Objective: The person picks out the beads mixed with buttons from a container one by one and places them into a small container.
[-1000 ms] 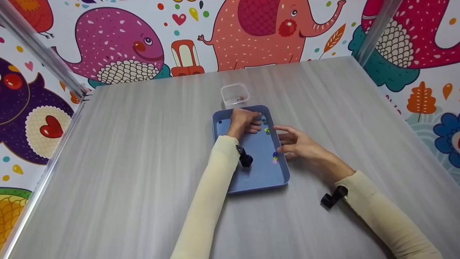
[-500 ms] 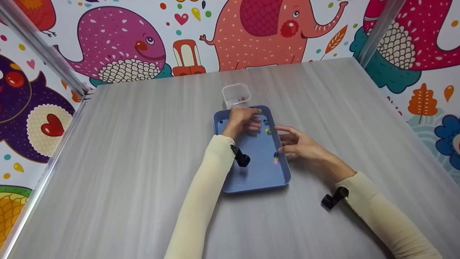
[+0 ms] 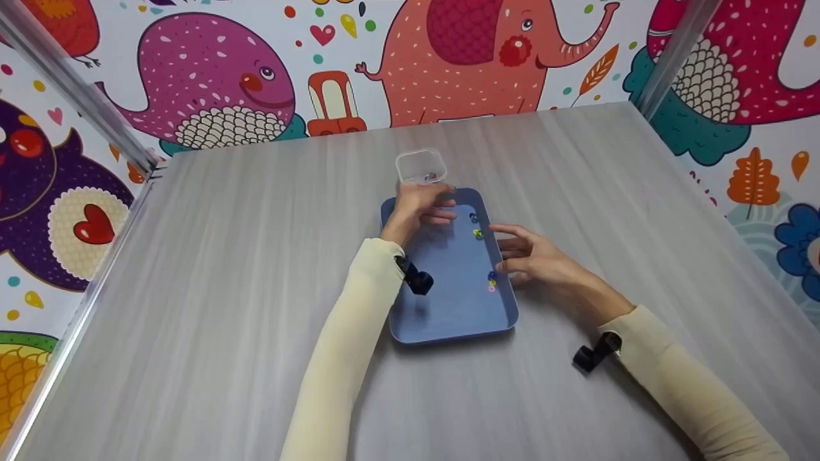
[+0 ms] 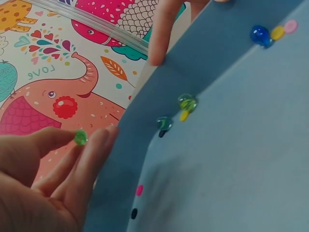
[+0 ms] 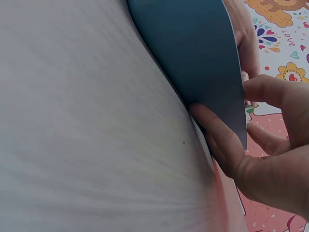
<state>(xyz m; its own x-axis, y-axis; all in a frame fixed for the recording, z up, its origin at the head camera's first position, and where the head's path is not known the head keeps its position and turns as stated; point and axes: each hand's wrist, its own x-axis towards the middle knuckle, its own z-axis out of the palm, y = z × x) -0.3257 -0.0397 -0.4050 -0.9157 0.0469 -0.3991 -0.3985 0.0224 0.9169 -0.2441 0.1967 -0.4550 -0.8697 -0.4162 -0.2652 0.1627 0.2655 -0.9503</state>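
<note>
Fingers [image 4: 58,139] of the left hand [image 3: 419,205] pinch a green marble [image 4: 81,137], clamped at their tips, as the left wrist view shows; the head view hides it behind the hand. Seen from the head, with the blue tray [image 3: 448,301] as the dial and its far end at twelve, the left hand is at eleven o'clock, over the far end. Just outside the tray at half past eleven stands a clear container [image 3: 416,164] with a few small reddish-brown bits in it. Towards three o'clock is the right hand [image 3: 535,259], its fingers spread apart and resting against the outside of the tray wall. Within the tray, along the wall nearest that hand, a dark green marble [image 4: 164,123] touches a black piece between twelve and one o'clock, a yellow-green marble [image 4: 188,103] lies against a yellow piece at one, and a blue marble [image 4: 260,36] sits at three, a yellow disc [image 4: 277,33] and a pink disc [image 4: 290,26] lined up beside it. At six o'clock in the left wrist view, a magenta piece [image 4: 139,190] and a dark piece [image 4: 134,213] lie near each other by the foot of the wall. Tray and container both stand on a grey table [image 3: 224,288].
</note>
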